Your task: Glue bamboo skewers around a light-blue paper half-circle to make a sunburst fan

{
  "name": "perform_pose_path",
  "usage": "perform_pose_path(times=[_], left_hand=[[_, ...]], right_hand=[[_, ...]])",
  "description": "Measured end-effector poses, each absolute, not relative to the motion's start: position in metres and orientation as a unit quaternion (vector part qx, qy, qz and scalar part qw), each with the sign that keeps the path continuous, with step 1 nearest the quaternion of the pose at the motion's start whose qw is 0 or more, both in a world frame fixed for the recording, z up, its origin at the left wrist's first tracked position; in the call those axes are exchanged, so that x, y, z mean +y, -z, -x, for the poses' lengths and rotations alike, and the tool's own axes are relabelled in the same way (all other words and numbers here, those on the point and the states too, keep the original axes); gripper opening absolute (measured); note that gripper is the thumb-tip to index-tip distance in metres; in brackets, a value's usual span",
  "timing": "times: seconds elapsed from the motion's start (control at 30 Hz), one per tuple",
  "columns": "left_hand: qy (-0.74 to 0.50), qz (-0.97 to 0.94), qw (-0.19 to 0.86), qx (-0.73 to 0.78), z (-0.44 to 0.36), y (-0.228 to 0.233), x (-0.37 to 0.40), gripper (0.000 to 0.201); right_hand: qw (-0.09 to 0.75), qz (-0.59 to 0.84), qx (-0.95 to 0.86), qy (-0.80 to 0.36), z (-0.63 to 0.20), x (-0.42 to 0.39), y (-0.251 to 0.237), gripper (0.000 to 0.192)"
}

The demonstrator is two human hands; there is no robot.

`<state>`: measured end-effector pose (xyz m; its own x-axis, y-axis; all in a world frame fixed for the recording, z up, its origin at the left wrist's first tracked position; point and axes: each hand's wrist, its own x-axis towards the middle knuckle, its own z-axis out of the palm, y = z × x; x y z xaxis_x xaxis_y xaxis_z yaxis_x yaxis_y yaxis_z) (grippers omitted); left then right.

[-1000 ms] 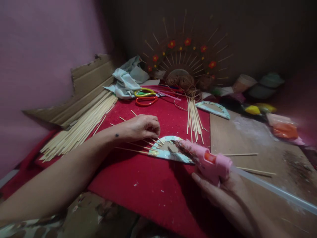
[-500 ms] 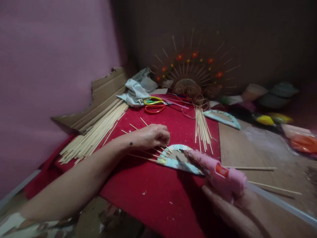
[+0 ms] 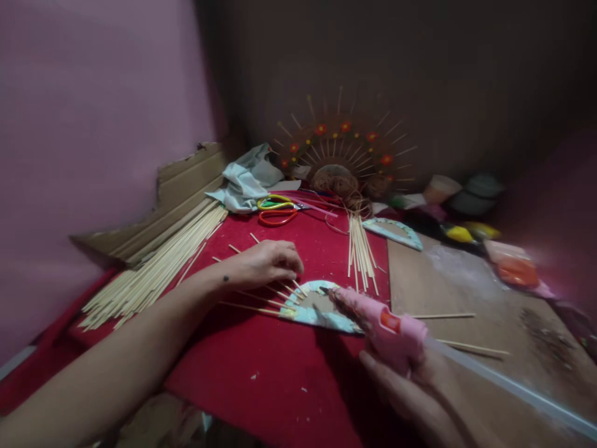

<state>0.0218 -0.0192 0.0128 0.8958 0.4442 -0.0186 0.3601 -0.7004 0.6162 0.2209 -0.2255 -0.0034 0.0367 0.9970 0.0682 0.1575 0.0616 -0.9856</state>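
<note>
My left hand (image 3: 278,262) is closed, fingers curled down over a thin wooden stick that comes out below them. The stick's end lies on a half-round cardboard piece (image 3: 321,303) edged with pale blue covering. Several other sticks (image 3: 254,308) fan out to the left from its rim, partly hidden under my hand and wrist. My right hand (image 3: 415,389) is wrapped round the handle of a pink glue gun (image 3: 396,330). Its dark nozzle hovers over the upper part of the half-round piece, near the stick ends. A long clear glue stick (image 3: 504,376) sticks out of its back.
A bundle of sticks (image 3: 158,264) lies left beside torn cardboard (image 3: 181,193). Scissors (image 3: 280,214), pale cloth (image 3: 245,186), more sticks (image 3: 359,249) and another half-round piece (image 3: 396,235) are farther back. A flowered stick fan (image 3: 345,127) stands behind them. Two sticks (image 3: 473,348) lie at right.
The whole view has shifted, so things appear farther left and slightly lower. My hands keep nearly the same places over the half-round piece, the glue gun still in my right hand.
</note>
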Motion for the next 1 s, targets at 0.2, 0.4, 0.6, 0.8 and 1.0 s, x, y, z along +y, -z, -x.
perform_pose_path(times=[0.2,0.4,0.6,0.8,1.0], left_hand=[[-0.109,-0.918,0.265,0.273,-0.042,-0.036,-0.015,0.014],[-0.052,-0.925,0.240,0.290,-0.111,-0.041,-0.014,0.014],[-0.013,-0.910,0.184,0.371,-0.177,-0.025,0.001,0.020],[0.048,-0.862,0.212,0.459,-0.194,-0.025,0.005,0.033],[0.024,-0.816,0.318,0.483,-0.180,-0.035,0.001,0.026]], right_hand=[[0.530,0.581,-0.483,-0.385,-0.236,-0.239,-0.024,0.046],[0.565,0.649,-0.403,-0.311,-0.264,-0.251,-0.014,0.029],[0.549,0.665,-0.429,-0.270,-0.270,-0.252,-0.015,0.030],[0.550,0.650,-0.434,-0.294,-0.275,-0.254,-0.006,0.029],[0.565,0.631,-0.420,-0.326,-0.273,-0.253,-0.008,0.030]])
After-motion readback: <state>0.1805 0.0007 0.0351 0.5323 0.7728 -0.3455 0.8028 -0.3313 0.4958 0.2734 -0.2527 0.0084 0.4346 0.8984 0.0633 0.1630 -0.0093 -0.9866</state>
